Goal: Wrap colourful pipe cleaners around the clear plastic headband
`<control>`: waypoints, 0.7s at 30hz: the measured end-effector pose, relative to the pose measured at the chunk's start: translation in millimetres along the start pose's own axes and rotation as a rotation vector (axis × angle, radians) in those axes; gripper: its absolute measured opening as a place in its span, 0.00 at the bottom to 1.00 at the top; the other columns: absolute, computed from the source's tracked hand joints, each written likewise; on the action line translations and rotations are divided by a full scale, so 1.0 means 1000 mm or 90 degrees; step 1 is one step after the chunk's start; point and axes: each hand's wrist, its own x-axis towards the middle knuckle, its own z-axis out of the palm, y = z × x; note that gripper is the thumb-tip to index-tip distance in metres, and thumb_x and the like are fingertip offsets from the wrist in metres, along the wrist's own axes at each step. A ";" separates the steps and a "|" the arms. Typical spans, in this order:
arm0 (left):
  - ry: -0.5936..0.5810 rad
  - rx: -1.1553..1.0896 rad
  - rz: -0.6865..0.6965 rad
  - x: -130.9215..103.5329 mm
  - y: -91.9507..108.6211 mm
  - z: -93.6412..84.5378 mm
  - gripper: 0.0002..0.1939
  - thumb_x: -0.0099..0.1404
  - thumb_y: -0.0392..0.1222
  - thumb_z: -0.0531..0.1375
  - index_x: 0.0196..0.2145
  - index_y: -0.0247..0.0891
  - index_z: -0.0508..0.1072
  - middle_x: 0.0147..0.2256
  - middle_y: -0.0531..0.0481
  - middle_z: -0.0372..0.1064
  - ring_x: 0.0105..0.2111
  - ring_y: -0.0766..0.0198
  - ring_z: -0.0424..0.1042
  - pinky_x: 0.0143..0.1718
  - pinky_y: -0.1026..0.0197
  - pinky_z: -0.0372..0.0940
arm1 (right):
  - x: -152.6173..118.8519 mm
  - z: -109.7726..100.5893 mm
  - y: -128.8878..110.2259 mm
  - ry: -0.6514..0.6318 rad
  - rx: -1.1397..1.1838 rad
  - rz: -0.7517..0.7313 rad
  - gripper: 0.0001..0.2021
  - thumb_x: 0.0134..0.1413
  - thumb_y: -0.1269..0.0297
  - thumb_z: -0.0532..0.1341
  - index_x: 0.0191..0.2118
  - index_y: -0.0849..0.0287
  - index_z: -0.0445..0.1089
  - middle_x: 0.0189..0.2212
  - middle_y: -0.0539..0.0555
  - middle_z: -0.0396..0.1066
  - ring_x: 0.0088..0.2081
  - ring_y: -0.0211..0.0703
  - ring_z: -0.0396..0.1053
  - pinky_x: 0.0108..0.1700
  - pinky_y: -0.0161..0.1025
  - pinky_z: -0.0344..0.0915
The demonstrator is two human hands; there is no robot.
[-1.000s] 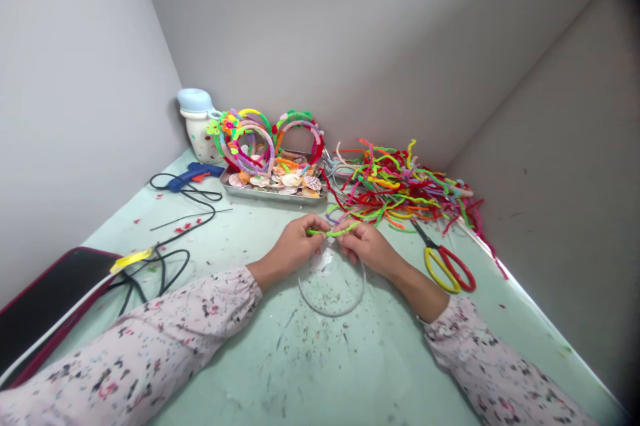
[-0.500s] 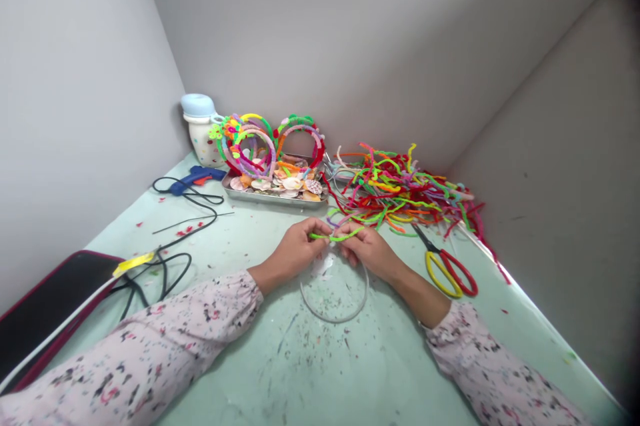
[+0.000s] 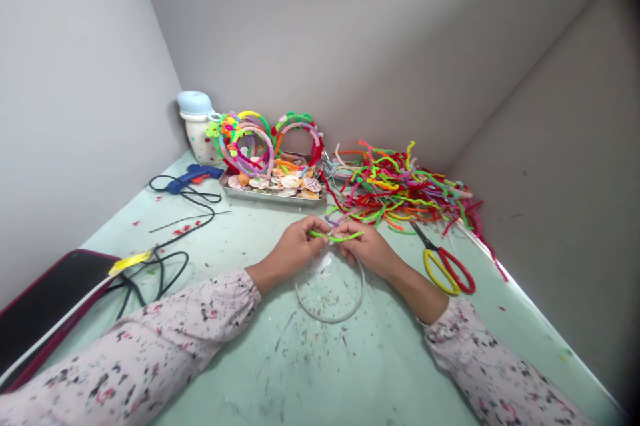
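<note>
My left hand [image 3: 303, 244] and my right hand [image 3: 364, 244] meet over the middle of the table, fingers pinched. Between them runs a bright green pipe cleaner [image 3: 350, 237], gripped from both sides. Below the fingers hangs a thin grey-white hoop [image 3: 330, 319], which looks like a bare headband; its upper part is hidden by my hands. A small white patch [image 3: 320, 266] lies on the table inside the hoop. Just behind my right hand is a heap of coloured pipe cleaners [image 3: 395, 186].
Scissors [image 3: 443, 266] with yellow and red handles lie right of my forearm. Decorated headbands [image 3: 255, 126] stand on a metal tray [image 3: 270, 198] of shells. A blue glue gun [image 3: 193, 176], black cable [image 3: 185, 266], white cup [image 3: 199, 136] and dark tablet-like slab [image 3: 55, 299] are at left.
The hoop has shifted slightly to the left beneath my hands. My fingers keep their pinch on the green pipe cleaner, and the whole view has drifted a little.
</note>
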 end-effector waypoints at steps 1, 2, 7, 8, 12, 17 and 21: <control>0.002 0.002 -0.001 0.000 0.000 0.000 0.09 0.57 0.39 0.59 0.37 0.35 0.67 0.26 0.55 0.65 0.20 0.73 0.62 0.21 0.69 0.58 | 0.000 0.000 0.000 0.002 0.002 0.003 0.08 0.48 0.61 0.60 0.32 0.60 0.65 0.17 0.44 0.63 0.16 0.31 0.58 0.20 0.31 0.56; 0.005 0.004 -0.003 0.000 -0.001 0.000 0.10 0.57 0.39 0.58 0.38 0.35 0.67 0.25 0.56 0.64 0.19 0.73 0.62 0.21 0.69 0.58 | 0.000 0.000 0.000 0.002 0.003 0.006 0.08 0.48 0.61 0.60 0.32 0.60 0.65 0.17 0.44 0.63 0.15 0.31 0.59 0.20 0.31 0.56; 0.025 0.019 -0.019 0.000 -0.002 0.001 0.11 0.58 0.40 0.58 0.40 0.36 0.66 0.25 0.57 0.63 0.19 0.73 0.63 0.21 0.69 0.58 | 0.000 0.000 0.000 0.009 0.013 0.011 0.07 0.49 0.62 0.60 0.31 0.60 0.64 0.16 0.44 0.63 0.15 0.31 0.58 0.18 0.30 0.55; 0.027 0.019 -0.020 0.000 -0.002 0.001 0.12 0.58 0.41 0.59 0.40 0.36 0.66 0.25 0.57 0.63 0.19 0.72 0.63 0.21 0.69 0.58 | 0.000 0.000 0.000 0.011 0.014 0.012 0.07 0.49 0.62 0.60 0.31 0.60 0.64 0.16 0.44 0.63 0.15 0.31 0.58 0.18 0.30 0.55; 0.014 -0.011 -0.009 -0.001 0.000 0.000 0.12 0.59 0.42 0.58 0.39 0.36 0.65 0.24 0.57 0.62 0.19 0.73 0.61 0.21 0.69 0.58 | -0.001 0.000 -0.003 0.008 0.011 0.007 0.06 0.49 0.63 0.59 0.30 0.59 0.63 0.16 0.44 0.63 0.14 0.30 0.58 0.18 0.30 0.55; 0.000 -0.044 -0.008 -0.003 0.008 0.000 0.12 0.59 0.42 0.58 0.39 0.35 0.65 0.24 0.57 0.62 0.20 0.73 0.60 0.21 0.69 0.57 | -0.002 -0.002 -0.006 -0.018 0.031 0.001 0.08 0.50 0.61 0.60 0.29 0.59 0.64 0.17 0.45 0.64 0.15 0.31 0.59 0.19 0.30 0.55; -0.003 -0.041 -0.009 -0.003 0.010 0.000 0.12 0.58 0.43 0.60 0.39 0.35 0.66 0.24 0.57 0.62 0.20 0.73 0.60 0.22 0.69 0.57 | -0.002 -0.004 -0.006 -0.027 0.025 0.002 0.09 0.50 0.59 0.60 0.28 0.60 0.64 0.18 0.46 0.65 0.15 0.31 0.60 0.19 0.30 0.54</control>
